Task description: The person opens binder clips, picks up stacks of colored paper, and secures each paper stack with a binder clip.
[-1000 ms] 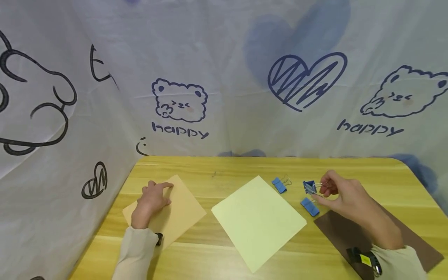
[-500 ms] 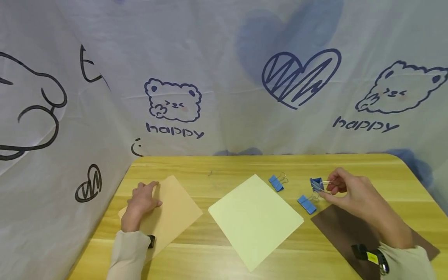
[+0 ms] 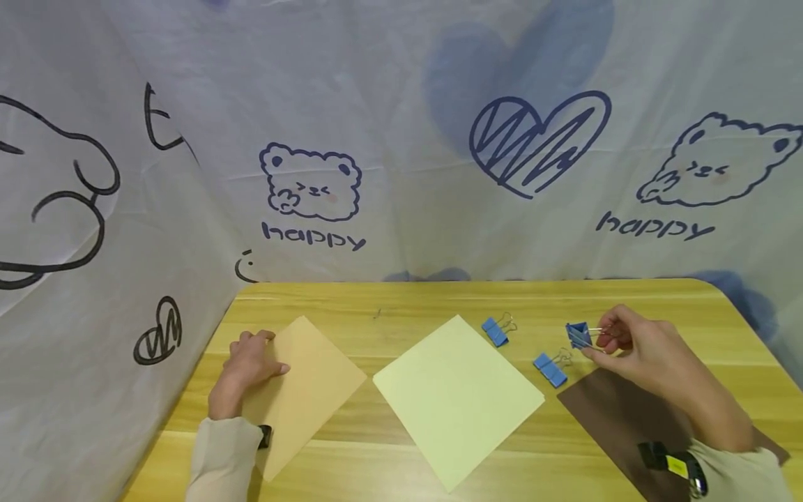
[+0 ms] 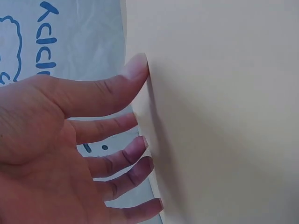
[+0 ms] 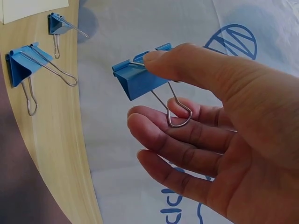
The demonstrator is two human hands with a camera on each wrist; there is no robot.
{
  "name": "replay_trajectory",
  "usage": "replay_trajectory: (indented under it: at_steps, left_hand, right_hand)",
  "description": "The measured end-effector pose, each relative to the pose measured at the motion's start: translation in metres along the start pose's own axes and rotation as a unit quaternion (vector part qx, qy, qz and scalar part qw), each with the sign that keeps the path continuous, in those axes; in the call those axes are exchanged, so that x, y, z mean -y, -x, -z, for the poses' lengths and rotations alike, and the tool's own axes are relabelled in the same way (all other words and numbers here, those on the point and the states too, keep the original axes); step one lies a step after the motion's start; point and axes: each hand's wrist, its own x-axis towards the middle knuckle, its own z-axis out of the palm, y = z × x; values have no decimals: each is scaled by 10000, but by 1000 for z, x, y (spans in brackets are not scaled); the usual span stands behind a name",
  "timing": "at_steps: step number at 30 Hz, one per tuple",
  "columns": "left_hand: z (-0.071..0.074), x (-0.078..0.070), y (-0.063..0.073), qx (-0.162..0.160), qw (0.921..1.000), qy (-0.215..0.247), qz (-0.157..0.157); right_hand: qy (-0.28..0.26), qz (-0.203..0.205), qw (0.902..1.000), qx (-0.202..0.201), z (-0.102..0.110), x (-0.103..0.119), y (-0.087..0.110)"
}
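Note:
My right hand [image 3: 646, 352] pinches a blue binder clip [image 5: 142, 81] by its wire handles, the thumb on one handle and the fingers under the other. The clip is held above the table beside two more binder clips, a nearer one [image 3: 550, 369] and a farther one [image 3: 498, 331]. On the left, my left hand [image 3: 247, 362] lies at the left side of an orange paper square [image 3: 314, 383]. In the left wrist view its thumb touches the paper near the edge, and the loosely stretched fingers reach that edge.
A pale yellow paper square [image 3: 458, 404] lies mid-table, corner toward me. Dark brown paper [image 3: 602, 411] lies under my right forearm. The wooden table [image 3: 376, 300] ends at a white printed cloth [image 3: 408, 139] behind and at the left.
My left hand has slid left across the orange paper to its left side. My right hand has moved slightly right with the binder clip, away from the two lying clips.

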Motion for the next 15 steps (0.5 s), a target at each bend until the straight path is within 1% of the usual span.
replay_trajectory:
  at_steps: [6,10,15]
  left_hand:
    - [0,-2,0,41,9999,80,48]
    - [1,-3,0,99,9999,-10,130]
    - [0,-4,0,51,9998,-54,180]
  right_hand:
    - [-11,-124,9999,72,-1,-1,1]
    - [-13,-127,9999,81,-1,-2,1]
    - [-70,-140,9998,143,0,-2,1]
